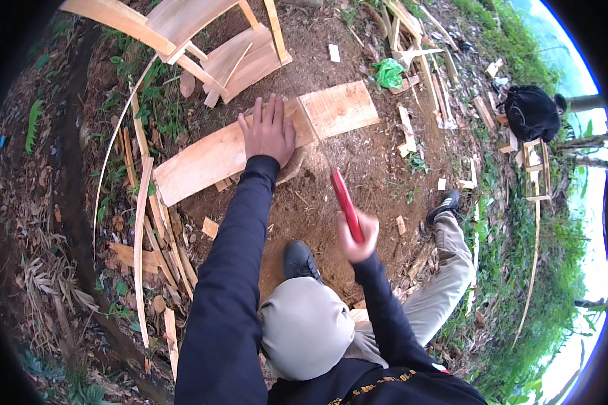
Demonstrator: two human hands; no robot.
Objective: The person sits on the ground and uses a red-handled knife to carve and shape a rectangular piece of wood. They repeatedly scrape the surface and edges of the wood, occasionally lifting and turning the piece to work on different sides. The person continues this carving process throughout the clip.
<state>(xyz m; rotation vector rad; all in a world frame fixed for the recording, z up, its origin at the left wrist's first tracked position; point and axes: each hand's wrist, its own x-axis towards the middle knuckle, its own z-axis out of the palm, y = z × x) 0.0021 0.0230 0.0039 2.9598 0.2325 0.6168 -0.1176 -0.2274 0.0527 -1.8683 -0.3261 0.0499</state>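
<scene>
My left hand (270,131) lies flat on a long pale wooden plank (203,165), fingers stretched and slightly apart. A straight line crosses the plank to the right of that hand. The plank rests over a wooden stump (311,162), which is partly hidden beneath it. My right hand (358,236) is closed round the red handle of a hand saw (343,199). Its thin blade appears almost edge-on, running from the handle toward the line in the plank; where the blade ends is hard to make out.
A wooden chair-like frame (230,64) stands at the far left. Long wood strips (142,250) lie left of my arm. Scrap wood (429,74), a green plastic bag (388,73) and a black backpack (530,111) are on the right. My shoe (299,260) is near the stump.
</scene>
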